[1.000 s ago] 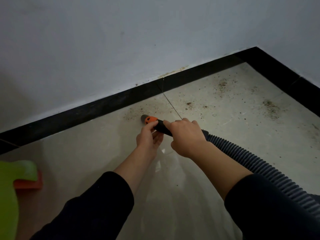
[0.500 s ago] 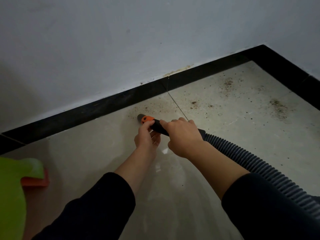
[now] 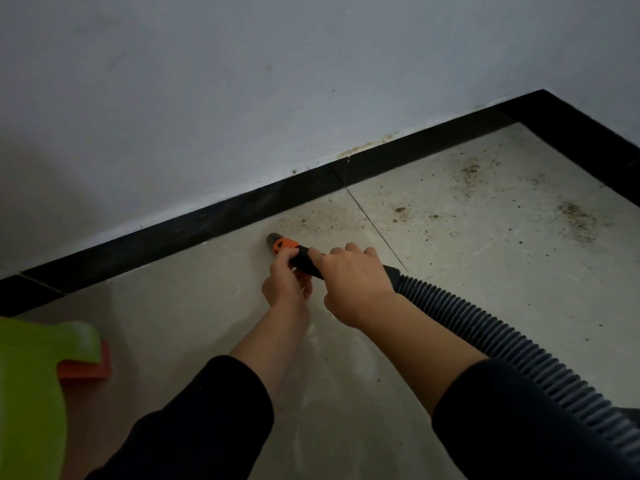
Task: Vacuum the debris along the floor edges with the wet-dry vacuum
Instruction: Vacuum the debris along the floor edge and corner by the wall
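The vacuum nozzle (image 3: 281,244), orange and black with a dark open tip, lies low on the pale tiled floor, close to the black skirting (image 3: 221,220). My left hand (image 3: 285,284) grips it just behind the orange collar. My right hand (image 3: 353,282) wraps the black handle further back. The grey ribbed hose (image 3: 491,341) runs from there to the lower right edge. Brown debris (image 3: 322,220) is scattered on the tile just right of the tip, with more patches of debris (image 3: 578,220) toward the corner.
A lime-green plastic object (image 3: 34,375) with an orange-red part (image 3: 86,370) under it sits at the left edge. White walls meet in a corner at the upper right, where a second run of black skirting (image 3: 595,133) begins. A tile joint (image 3: 374,226) crosses the floor.
The nozzle tip and both hands have shifted slightly left along the skirting, away from the tile joint. The grip of both hands is unchanged.
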Demonstrator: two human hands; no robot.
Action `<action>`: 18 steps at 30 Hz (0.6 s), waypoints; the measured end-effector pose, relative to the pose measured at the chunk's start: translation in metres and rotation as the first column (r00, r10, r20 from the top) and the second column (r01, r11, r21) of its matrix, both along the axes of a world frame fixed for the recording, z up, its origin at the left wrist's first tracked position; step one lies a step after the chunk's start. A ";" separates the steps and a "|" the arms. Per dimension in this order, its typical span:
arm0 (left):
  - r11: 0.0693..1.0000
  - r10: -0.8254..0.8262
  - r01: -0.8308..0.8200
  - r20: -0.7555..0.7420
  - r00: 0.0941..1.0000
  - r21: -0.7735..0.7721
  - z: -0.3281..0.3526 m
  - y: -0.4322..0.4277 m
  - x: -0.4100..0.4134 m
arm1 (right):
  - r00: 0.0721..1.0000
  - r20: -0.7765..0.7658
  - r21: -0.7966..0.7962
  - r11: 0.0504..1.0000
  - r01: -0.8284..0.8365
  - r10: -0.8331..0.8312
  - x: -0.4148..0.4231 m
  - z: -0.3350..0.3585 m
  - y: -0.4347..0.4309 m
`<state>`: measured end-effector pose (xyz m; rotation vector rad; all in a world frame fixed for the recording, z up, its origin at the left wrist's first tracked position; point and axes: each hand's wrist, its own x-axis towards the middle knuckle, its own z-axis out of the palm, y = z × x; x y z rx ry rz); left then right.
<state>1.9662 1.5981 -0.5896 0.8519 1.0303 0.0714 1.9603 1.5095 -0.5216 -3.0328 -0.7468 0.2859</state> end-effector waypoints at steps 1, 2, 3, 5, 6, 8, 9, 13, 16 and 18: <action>1.000 0.003 -0.003 -0.001 1.000 0.004 0.000 0.002 0.000 | 1.000 0.004 -0.001 1.000 -0.001 0.001 0.000 -0.001 0.002; 1.000 0.005 -0.005 -0.001 1.000 0.006 0.000 0.004 0.001 | 1.000 0.009 -0.001 1.000 -0.002 0.002 0.000 -0.001 0.004; 1.000 0.007 -0.007 0.001 1.000 0.008 -0.001 0.005 0.001 | 1.000 0.012 -0.001 1.000 -0.005 0.005 0.000 -0.002 0.006; 1.000 0.015 -0.015 -0.005 1.000 0.018 -0.001 0.009 0.002 | 1.000 0.016 -0.001 1.000 -0.011 0.011 0.002 -0.002 0.009; 0.999 0.024 -0.023 -0.011 1.000 0.025 -0.001 0.010 0.002 | 1.000 0.018 0.002 1.000 -0.015 0.015 0.002 -0.003 0.011; 0.999 0.038 -0.037 -0.019 0.999 0.035 -0.001 0.013 0.003 | 1.000 0.022 0.010 1.000 -0.020 0.020 0.002 -0.003 0.014; 0.998 0.041 -0.041 -0.017 0.999 0.039 -0.001 0.014 0.003 | 1.000 0.022 0.014 1.000 -0.022 0.022 0.002 -0.004 0.016; 0.998 0.046 -0.045 -0.007 0.999 0.051 -0.001 0.016 0.004 | 0.999 0.032 0.014 1.000 -0.027 0.027 0.003 -0.005 0.018; 0.999 0.041 -0.041 0.007 0.999 0.034 -0.001 0.016 0.004 | 0.999 0.038 0.010 1.000 -0.029 0.029 0.004 -0.004 0.015; 0.999 0.034 -0.035 0.021 0.999 0.021 -0.001 0.014 0.005 | 0.999 0.040 0.003 1.000 -0.025 0.025 0.004 -0.004 0.013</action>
